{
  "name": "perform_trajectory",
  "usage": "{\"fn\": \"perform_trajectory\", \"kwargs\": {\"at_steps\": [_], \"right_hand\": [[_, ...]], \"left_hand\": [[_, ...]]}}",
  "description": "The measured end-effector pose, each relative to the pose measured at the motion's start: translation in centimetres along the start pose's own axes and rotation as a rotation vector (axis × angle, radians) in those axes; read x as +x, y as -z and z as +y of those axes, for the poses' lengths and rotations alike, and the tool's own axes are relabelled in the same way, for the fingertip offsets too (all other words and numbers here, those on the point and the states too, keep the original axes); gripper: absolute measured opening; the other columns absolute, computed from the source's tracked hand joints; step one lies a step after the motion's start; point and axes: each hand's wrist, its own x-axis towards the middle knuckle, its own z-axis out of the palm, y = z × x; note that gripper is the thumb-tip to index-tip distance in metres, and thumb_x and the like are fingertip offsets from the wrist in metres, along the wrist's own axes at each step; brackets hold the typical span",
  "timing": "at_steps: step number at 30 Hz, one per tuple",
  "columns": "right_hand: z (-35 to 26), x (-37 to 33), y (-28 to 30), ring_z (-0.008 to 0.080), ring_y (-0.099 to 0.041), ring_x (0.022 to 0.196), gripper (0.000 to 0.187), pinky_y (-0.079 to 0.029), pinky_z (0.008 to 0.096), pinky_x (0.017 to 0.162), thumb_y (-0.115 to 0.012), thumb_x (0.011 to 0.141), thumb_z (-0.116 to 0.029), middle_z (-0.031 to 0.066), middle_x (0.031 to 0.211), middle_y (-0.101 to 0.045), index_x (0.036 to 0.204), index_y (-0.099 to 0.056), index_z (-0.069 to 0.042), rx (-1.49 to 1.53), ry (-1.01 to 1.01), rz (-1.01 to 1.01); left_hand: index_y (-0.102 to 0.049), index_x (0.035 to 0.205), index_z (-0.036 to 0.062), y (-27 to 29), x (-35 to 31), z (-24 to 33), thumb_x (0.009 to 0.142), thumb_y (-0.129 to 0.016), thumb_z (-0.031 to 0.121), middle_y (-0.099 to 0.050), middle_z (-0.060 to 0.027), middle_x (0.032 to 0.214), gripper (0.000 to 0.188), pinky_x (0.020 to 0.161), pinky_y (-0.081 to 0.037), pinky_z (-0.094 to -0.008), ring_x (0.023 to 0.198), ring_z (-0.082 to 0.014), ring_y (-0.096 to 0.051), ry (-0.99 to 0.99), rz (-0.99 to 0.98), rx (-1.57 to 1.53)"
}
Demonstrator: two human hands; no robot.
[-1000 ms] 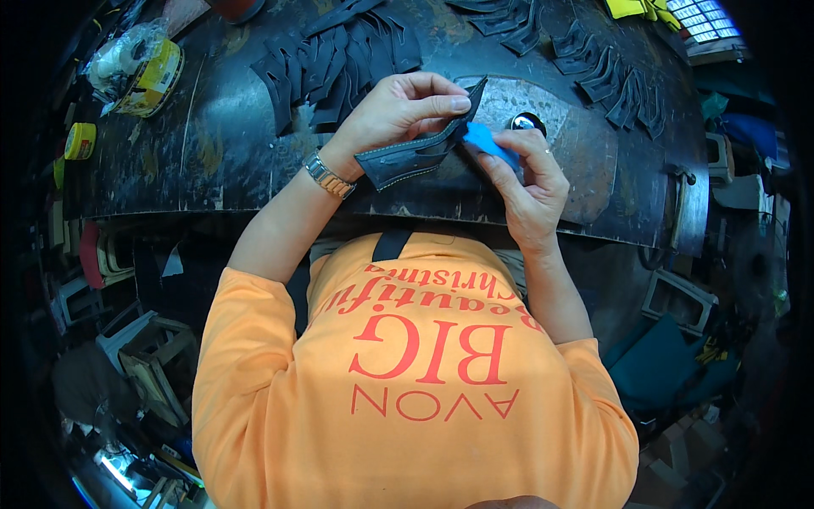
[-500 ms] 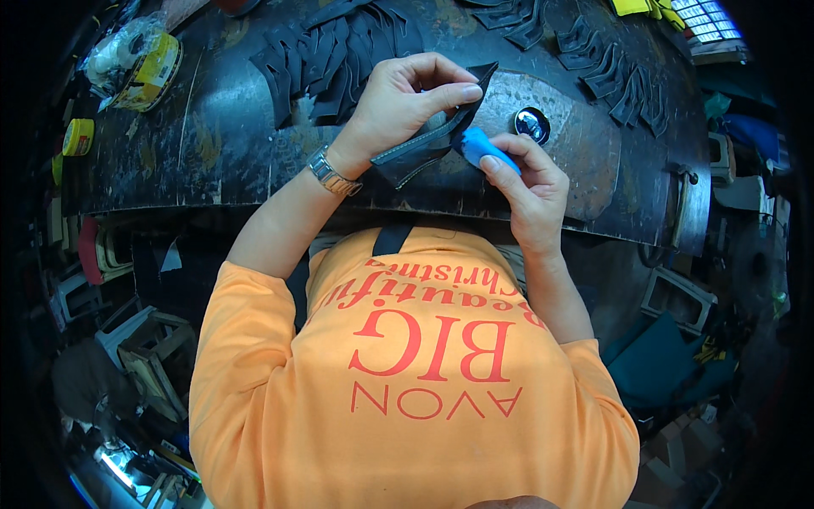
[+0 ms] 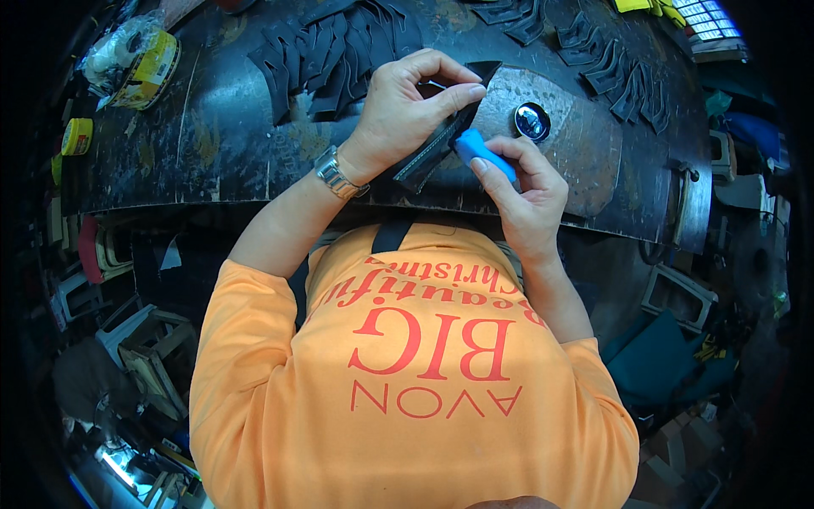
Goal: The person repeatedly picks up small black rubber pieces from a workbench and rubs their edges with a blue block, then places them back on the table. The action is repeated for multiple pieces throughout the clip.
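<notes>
A dark stitched strip, apparently leather [image 3: 421, 163], is pinched near its upper end by my left hand [image 3: 407, 106], thumb against fingers. Its lower end slants down toward the table's front edge. In my right hand [image 3: 534, 188] is a blue sponge-like pad [image 3: 483, 153], held between thumb and fingers. The pad's upper left tip is at the strip's edge; whether it presses on it I cannot tell. Just beyond the right hand, a small round container [image 3: 532, 121] with dark, shiny contents sits on a worn board [image 3: 585, 153].
Several dark cut pieces [image 3: 326, 64] lie heaped at the far left of the dark table [image 3: 229, 161], with more pieces [image 3: 623, 81] at the far right. A yellow tub with plastic wrap [image 3: 151, 72] and a small yellow tin [image 3: 77, 137] stand at left. A metal bar [image 3: 691, 208] edges the right corner.
The strip has turned in my left hand, so its lower end is narrower and its stitched edge faces differently. The blue pad has shifted slightly left along with my right hand.
</notes>
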Motion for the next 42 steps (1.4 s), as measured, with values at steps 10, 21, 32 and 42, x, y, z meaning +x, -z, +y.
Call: {"fn": "perform_trajectory", "kwargs": {"at_steps": [10, 21, 32, 42], "right_hand": [[-0.3, 0.1, -0.2, 0.0138, -0.052, 0.066, 0.018, -0.042, 0.0256, 0.061, -0.071, 0.076, -0.005, 0.006, 0.075, -0.056, 0.092, -0.065, 0.0, -0.135, 0.124, -0.058], [2.8, 2.3, 7.0, 0.0051, -0.051, 0.069, 0.018, -0.041, 0.017, 0.063, -0.067, 0.083, -0.003, 0.0014, 0.088, -0.06, 0.101, -0.063, 0.0, 0.26, 0.005, 0.42], [5.5, 1.8, 8.2, 0.0032, -0.05, 0.065, 0.018, -0.041, 0.017, 0.057, -0.067, 0.084, -0.005, -0.0006, 0.082, -0.058, 0.101, -0.062, 0.0, 0.337, -0.018, 0.451], [5.5, 1.8, 8.5, 0.0049, -0.049, 0.076, 0.017, -0.039, 0.0178, 0.067, -0.067, 0.083, -0.002, -0.0008, 0.088, -0.054, 0.099, -0.063, 0.001, 0.242, -0.056, 0.403]], "left_hand": [[-0.067, 0.09, 0.0003, -0.2, 0.1, 0.4, 0.083, -0.07, 0.01, -0.066, -0.0022, 0.086, 0.012, 0.071, -0.048, -0.0202, 0.079, -0.0065, -0.059, -0.029, 0.048, 0.176], [-0.069, 0.097, 0.0019, 1.8, 7.0, 1.9, 0.086, -0.067, 0.017, -0.067, -0.0021, 0.088, 0.019, 0.076, -0.047, -0.022, 0.085, -0.0081, -0.059, 0.019, -0.03, 0.045], [-0.068, 0.098, -0.0004, -6.3, 24.9, -4.4, 0.08, -0.069, 0.013, -0.069, -0.005, 0.082, 0.022, 0.068, -0.05, -0.0256, 0.074, -0.0109, -0.062, 0.343, -0.206, -0.072], [-0.072, 0.097, 0.0092, -10.5, 27.7, -9.1, 0.079, -0.072, 0.023, -0.071, -0.0073, 0.079, 0.022, 0.069, -0.051, -0.027, 0.071, -0.0148, -0.066, 0.006, -0.147, 0.69]]}}
